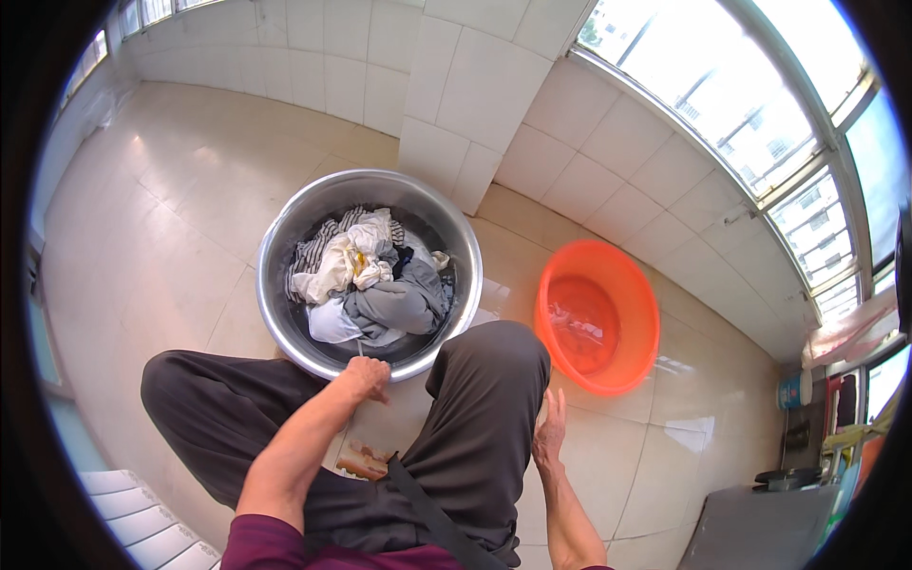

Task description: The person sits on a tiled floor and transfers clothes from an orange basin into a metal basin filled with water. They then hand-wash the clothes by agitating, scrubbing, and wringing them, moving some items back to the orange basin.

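Observation:
A large metal basin (pixel 275 309) stands on the floor in front of my knees. Wet clothes lie heaped in it: a grey garment (pixel 404 302), a cream-white cloth with a yellow mark (pixel 334 264) and a striped piece (pixel 312 253). My left hand (pixel 366 378) is at the basin's near rim with its fingers curled closed. A thin pale strip shows between it and the clothes; what the fingers hold, if anything, is hidden. Beside my right knee, my right hand (pixel 549 427) hangs with fingers stretched out, holding nothing visible. Part of it is behind the knee.
An orange plastic tub (pixel 646 328) with a little water stands right of the basin. Tiled walls (pixel 608 190) and windows (pixel 712 66) rise beyond. A grey flat-topped object (pixel 750 527) is at lower right, a white slatted surface (pixel 147 518) at lower left. The floor tiles (pixel 180 247) look shiny.

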